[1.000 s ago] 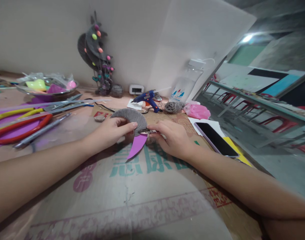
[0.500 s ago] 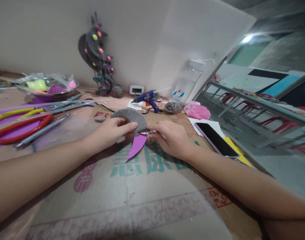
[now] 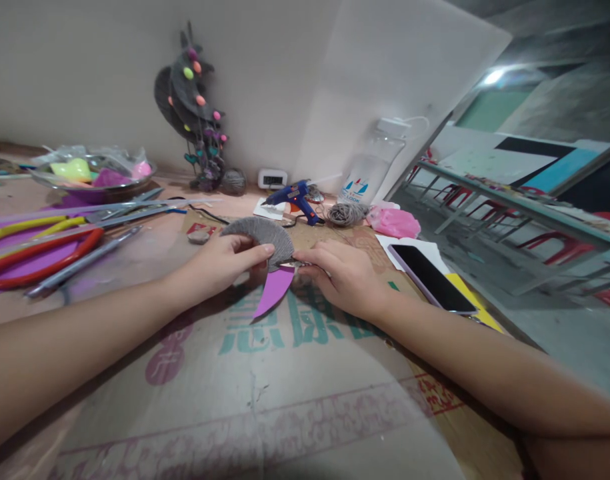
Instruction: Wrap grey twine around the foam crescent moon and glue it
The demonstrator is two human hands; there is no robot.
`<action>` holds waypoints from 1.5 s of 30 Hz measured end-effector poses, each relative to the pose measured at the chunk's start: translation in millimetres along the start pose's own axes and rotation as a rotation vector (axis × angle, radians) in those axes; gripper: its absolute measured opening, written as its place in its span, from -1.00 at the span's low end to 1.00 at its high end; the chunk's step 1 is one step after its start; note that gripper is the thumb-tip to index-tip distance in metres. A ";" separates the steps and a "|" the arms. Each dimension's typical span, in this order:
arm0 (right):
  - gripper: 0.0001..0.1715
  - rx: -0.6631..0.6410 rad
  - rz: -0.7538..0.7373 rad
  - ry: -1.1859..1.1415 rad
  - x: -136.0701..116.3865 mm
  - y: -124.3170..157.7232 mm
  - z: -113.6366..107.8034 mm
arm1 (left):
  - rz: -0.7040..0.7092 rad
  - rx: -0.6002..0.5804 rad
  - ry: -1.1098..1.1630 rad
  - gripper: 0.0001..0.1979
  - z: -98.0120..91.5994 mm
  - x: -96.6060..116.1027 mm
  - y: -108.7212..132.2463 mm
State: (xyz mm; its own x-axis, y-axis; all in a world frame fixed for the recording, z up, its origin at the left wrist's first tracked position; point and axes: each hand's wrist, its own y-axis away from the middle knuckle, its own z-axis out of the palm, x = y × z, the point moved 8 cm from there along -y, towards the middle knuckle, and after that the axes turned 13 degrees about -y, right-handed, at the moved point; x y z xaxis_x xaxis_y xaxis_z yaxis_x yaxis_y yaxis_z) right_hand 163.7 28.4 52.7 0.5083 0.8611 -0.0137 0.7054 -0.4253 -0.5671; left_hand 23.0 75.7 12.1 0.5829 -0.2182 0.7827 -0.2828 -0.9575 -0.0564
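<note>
A crescent-shaped cutout (image 3: 269, 235) is wrapped in grey yarn over most of its length. Its lower tip (image 3: 273, 293) shows bare purple. My left hand (image 3: 232, 260) grips the wrapped part, thumb on top and fingers beneath. At the crescent's right edge, my right hand (image 3: 342, 273) is closed with thumb and forefinger pinched on grey yarn, where the wrapping meets the purple. A small pale strip also shows at those fingertips; I cannot make out what it is. A ball of grey yarn (image 3: 347, 213) sits beyond my right hand.
Cardboard (image 3: 265, 400) covers the table. Behind are a blue glue gun (image 3: 297, 197), a water bottle (image 3: 369, 163) and a digital clock (image 3: 273, 179). Red-handled scissors (image 3: 45, 261) and a metal bowl (image 3: 92, 192) lie left, a phone (image 3: 432, 279) right. A decorated yarn moon (image 3: 185, 93) hangs behind.
Both hands keep almost the same place and grip. The right fingertips have shifted very slightly at the crescent's edge. The view has moved a little.
</note>
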 end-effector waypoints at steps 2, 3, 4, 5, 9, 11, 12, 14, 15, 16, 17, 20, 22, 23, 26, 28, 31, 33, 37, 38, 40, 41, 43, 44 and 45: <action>-0.79 0.029 -0.016 -0.033 -0.9 1.2 -2.6 | 0.005 0.004 -0.010 -0.65 -0.4 0.0 0.0; -0.79 0.046 -0.021 -0.052 -1.0 1.8 -4.1 | 0.004 0.002 -0.015 -0.65 -0.2 -0.4 0.0; -0.79 0.060 -0.023 -0.069 -0.8 2.4 -5.4 | 0.001 -0.001 -0.019 -0.64 0.1 -1.0 0.0; -0.79 0.067 -0.020 -0.083 -0.2 2.9 -6.1 | 0.001 -0.002 -0.019 -0.63 0.3 -1.4 0.1; -0.78 0.050 0.008 -0.099 2.7 3.1 -4.9 | 0.007 0.003 -0.010 -0.63 0.9 -2.2 0.1; -0.78 0.044 0.000 -0.085 1.7 2.4 -4.4 | 0.007 0.003 -0.011 -0.63 1.0 -1.9 0.1; -0.78 0.039 -0.012 -0.073 0.4 1.9 -3.8 | 0.005 0.003 -0.014 -0.64 1.0 -1.5 0.2; -0.78 0.017 -0.035 -0.042 -2.4 0.8 -1.7 | -0.003 -0.002 -0.025 -0.65 1.1 -0.6 0.6; -0.78 0.008 -0.043 -0.025 -3.6 0.3 -0.7 | -0.008 -0.004 -0.032 -0.65 1.1 -0.2 0.8; -0.78 0.001 -0.048 -0.010 -4.3 -0.1 0.1 | -0.013 -0.007 -0.039 -0.64 1.2 0.2 1.1; -0.77 0.001 -0.047 0.002 -4.7 -0.5 0.4 | -0.015 -0.009 -0.049 -0.64 1.4 0.7 1.3; -0.77 0.000 -0.035 0.015 -4.3 -1.0 0.9 | -0.010 -0.006 -0.067 -0.63 1.3 1.3 1.6; -0.77 -0.013 -0.027 0.011 -4.0 -1.1 1.7 | -0.009 -0.007 -0.072 -0.62 1.7 0.5 1.4; -0.76 -0.018 -0.028 0.010 -4.2 -1.1 1.9 | -0.009 -0.008 -0.074 -0.62 1.9 -0.1 1.2; -0.76 -0.020 -0.036 0.014 -5.5 -1.2 1.7 | 0.000 -0.007 -0.074 -0.62 2.2 -0.6 0.9; -0.75 -0.026 -0.032 0.020 -5.4 -1.1 2.3 | 0.004 -0.011 -0.073 -0.62 2.5 -0.5 1.1; -0.74 -0.036 -0.019 0.022 -4.4 -0.9 3.6 | 0.013 -0.013 -0.070 -0.62 2.3 0.9 1.8; -0.74 -0.033 -0.027 0.021 -5.0 -0.8 3.9 | 0.015 -0.010 -0.071 -0.62 1.8 1.8 2.2; -0.74 -0.035 -0.030 0.021 -4.7 -0.9 4.8 | 0.011 -0.011 -0.080 -0.62 1.5 2.5 2.3; -0.75 -0.037 -0.026 0.020 -4.2 -0.8 5.1 | 0.014 -0.015 -0.083 -0.62 1.7 2.8 2.2; -0.75 -0.038 -0.023 0.015 -3.6 -0.1 5.4 | 0.015 -0.018 -0.091 -0.61 1.7 2.8 2.2; -0.76 -0.039 -0.024 0.006 -3.5 0.5 5.4 | 0.010 -0.019 -0.096 -0.62 1.9 2.1 2.0; -0.77 -0.021 0.002 -0.048 -1.3 1.8 4.2 | 0.002 -0.019 -0.091 -0.62 2.2 0.5 1.5; -0.77 0.003 0.044 -0.098 2.1 2.3 2.5 | 0.001 -0.015 -0.081 -0.63 2.2 -0.1 1.1; -0.75 0.038 0.110 -0.165 7.4 3.0 0.5 | 0.002 -0.011 -0.071 -0.63 2.3 -0.6 0.8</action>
State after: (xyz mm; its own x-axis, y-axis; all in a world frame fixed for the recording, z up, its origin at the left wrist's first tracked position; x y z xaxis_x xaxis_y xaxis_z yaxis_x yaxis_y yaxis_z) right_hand 169.4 33.6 50.5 0.4910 0.8454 -0.2104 0.6291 -0.5111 -0.5857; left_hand 24.2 74.7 10.2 0.6351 -0.2333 0.7363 -0.2924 -0.9550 -0.0504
